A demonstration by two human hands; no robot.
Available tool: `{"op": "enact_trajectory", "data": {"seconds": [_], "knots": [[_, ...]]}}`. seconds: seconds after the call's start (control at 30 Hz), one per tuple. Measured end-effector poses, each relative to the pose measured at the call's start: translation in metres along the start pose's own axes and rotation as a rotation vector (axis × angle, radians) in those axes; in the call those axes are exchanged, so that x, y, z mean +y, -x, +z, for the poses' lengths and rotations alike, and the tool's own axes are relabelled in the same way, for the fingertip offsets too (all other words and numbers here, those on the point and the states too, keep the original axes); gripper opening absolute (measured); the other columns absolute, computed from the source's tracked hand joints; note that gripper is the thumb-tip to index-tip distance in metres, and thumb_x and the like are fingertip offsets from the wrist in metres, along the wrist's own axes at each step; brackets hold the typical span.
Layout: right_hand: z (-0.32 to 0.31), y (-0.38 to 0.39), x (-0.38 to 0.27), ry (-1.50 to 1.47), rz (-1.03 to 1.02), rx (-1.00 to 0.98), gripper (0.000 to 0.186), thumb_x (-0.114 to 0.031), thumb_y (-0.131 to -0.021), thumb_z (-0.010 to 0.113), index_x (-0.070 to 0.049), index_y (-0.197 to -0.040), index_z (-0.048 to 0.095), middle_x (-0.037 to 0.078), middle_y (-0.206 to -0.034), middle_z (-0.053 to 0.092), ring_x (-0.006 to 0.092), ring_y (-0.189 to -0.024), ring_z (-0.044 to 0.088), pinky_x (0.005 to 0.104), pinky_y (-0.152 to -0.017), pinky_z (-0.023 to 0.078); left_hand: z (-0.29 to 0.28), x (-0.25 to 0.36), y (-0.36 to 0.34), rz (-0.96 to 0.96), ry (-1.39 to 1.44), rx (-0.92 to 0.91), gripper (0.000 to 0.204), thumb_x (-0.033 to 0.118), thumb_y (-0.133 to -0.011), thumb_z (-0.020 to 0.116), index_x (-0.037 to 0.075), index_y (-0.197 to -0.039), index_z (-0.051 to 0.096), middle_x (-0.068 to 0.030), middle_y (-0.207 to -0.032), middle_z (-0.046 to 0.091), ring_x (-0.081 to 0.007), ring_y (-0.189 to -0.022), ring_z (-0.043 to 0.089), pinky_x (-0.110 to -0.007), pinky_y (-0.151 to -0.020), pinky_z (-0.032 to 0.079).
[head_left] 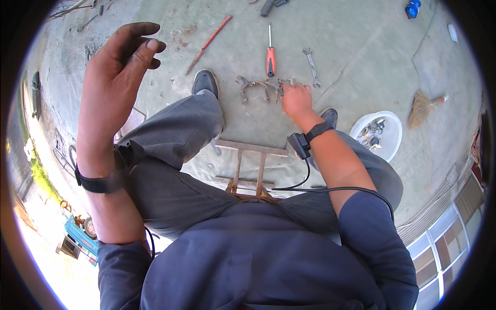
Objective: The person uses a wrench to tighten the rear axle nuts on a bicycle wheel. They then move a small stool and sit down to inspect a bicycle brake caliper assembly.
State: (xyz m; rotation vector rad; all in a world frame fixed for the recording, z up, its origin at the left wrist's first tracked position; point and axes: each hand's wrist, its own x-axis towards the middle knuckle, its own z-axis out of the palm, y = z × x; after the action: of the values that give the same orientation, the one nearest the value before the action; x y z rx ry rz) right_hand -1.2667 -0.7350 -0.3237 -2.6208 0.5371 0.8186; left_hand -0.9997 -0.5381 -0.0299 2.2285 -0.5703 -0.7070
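On the floor between my feet lies a grey, dirty metal part (254, 84), curved like a bracket with several lugs. My right hand (296, 100) reaches down to its right end, fingers closed round that end, and hides some of it. High on the left, my left hand (120, 64) is raised off the floor with bent fingers apart and nothing visible in it. A screwdriver (271, 62) with a red-orange handle lies just beyond the metal part, its shaft pointing away. To the right of that is an open-ended wrench (312, 67).
A red rod (209, 44) lies beyond my left shoe (206, 82). At right stand a white tub (397, 135) of small metal parts and a straw hand broom (421, 109). A blue object (413, 9) is at the far right. A wooden stool (251, 148) shows between my legs.
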Motion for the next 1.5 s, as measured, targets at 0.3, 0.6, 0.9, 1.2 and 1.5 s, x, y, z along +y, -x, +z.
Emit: {"op": "enact_trajectory", "data": {"seconds": [0.3, 0.6, 0.9, 1.2, 1.5], "knots": [[-0.087, 0.004, 0.027, -0.137, 0.137, -0.097, 0.027, -0.032, -0.093, 0.063, -0.011, -0.107, 0.073, 0.011, -0.098, 0.074, 0.0314, -0.101, 0.068, 0.0457, -0.087, 0.051, -0.004, -0.003, 0.008, 0.093, -0.062, -0.045, 0.029, 0.018, -0.101, 0.06, 0.001, -0.125, 0.061, -0.0086, -0.099, 0.07, -0.0134, -0.089, 0.065, -0.028, -0.082, 0.052], [-0.219, 0.076, 0.029, -1.146, 0.168, -0.031, 0.032, -0.028, -0.097, 0.066, 0.002, -0.109, 0.068, 0.006, -0.083, 0.068, 0.0157, -0.08, 0.066, 0.0301, -0.068, 0.05, 0.005, 0.007, 0.01, 0.223, -0.001, 0.015, 0.033, 0.022, -0.098, 0.062, -0.002, -0.121, 0.063, -0.0125, -0.09, 0.071, -0.0165, -0.078, 0.064, -0.031, -0.073, 0.051], [-0.257, 0.146, -0.012, -1.736, -0.034, 0.072, 0.03, -0.029, -0.097, 0.068, -0.002, -0.11, 0.067, 0.004, -0.084, 0.068, 0.0235, -0.091, 0.07, 0.0329, -0.075, 0.05, 0.044, 0.063, 0.044, 0.27, 0.313, -0.158, 0.039, 0.023, -0.099, 0.065, -0.004, -0.127, 0.06, -0.0111, -0.115, 0.069, -0.0162, -0.099, 0.063, -0.03, -0.087, 0.052], [-0.26, 0.141, 0.002, -1.909, -0.083, 0.023, 0.035, -0.033, -0.099, 0.064, -0.002, -0.116, 0.065, 0.004, -0.084, 0.068, 0.0242, -0.098, 0.07, 0.0323, -0.076, 0.049, 0.083, 0.07, 0.035, 0.099, 0.597, -0.313, 0.042, 0.025, -0.104, 0.056, -0.001, -0.137, 0.052, -0.01, -0.122, 0.066, -0.0167, -0.105, 0.062, -0.032, -0.088, 0.049], [-0.259, 0.133, 0.002, -1.969, -0.094, -0.033, 0.034, -0.035, -0.102, 0.058, -0.005, -0.117, 0.064, 0.004, -0.088, 0.069, 0.0207, -0.097, 0.07, 0.0313, -0.074, 0.049, 0.094, 0.06, 0.025, -0.018, 0.674, -0.393, 0.039, 0.024, -0.103, 0.057, -0.003, -0.132, 0.056, -0.0091, -0.113, 0.068, -0.0185, -0.095, 0.067, -0.031, -0.079, 0.051]]}}
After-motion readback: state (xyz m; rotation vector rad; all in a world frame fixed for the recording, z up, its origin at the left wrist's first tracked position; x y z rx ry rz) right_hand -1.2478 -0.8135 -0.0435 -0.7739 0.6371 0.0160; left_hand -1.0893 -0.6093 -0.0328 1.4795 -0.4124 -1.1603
